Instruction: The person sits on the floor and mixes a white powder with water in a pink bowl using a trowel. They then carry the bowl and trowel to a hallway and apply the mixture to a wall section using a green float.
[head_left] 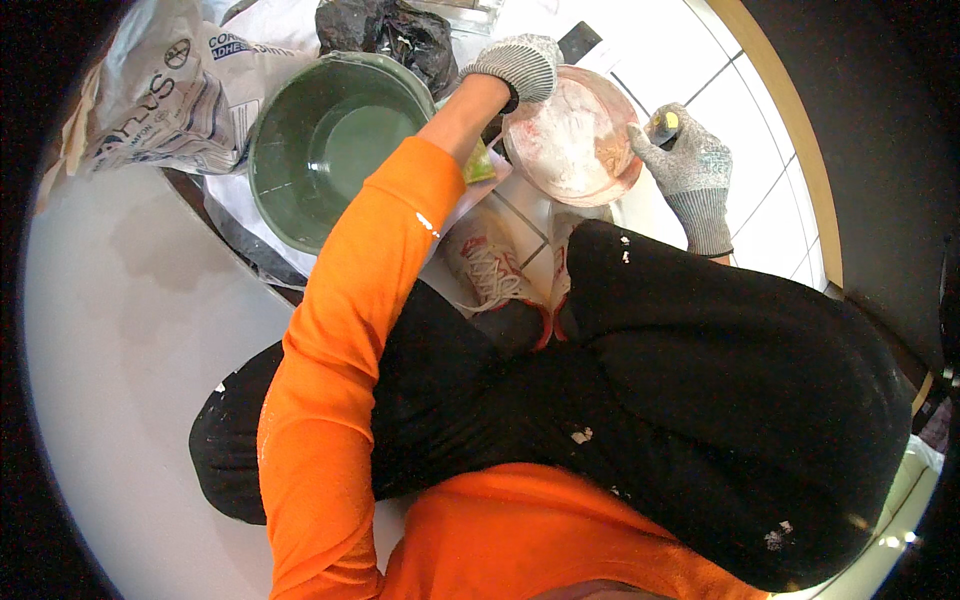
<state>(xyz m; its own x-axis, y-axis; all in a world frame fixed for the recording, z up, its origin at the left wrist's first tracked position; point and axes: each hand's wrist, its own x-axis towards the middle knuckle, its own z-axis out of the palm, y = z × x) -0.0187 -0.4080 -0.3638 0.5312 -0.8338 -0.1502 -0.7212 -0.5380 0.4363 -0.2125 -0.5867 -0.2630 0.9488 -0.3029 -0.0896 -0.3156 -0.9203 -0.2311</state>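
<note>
Between my hands is a round tub (570, 150), pale inside, with whitish paste and pinkish smears. My left hand (520, 68), in a grey knit glove, grips its far left rim; the fingertips are mostly hidden. On the tub's right side, my right hand (690, 165), gloved too, is closed around a tool with a black-and-yellow handle end (664, 124). The tool's working end is out of sight. Left of the tub stands a green bucket (285, 165), its inside greenish and shiny.
Printed plastic sacks (165, 110) lie beyond the bucket, with a crumpled black bag (395, 40) by it. White floor tiles (760, 130) with dark joints extend to the right, bordered by a wooden edge (805, 110). My shoes (490, 265) are close below the tub. A white surface (130, 350) lies at left.
</note>
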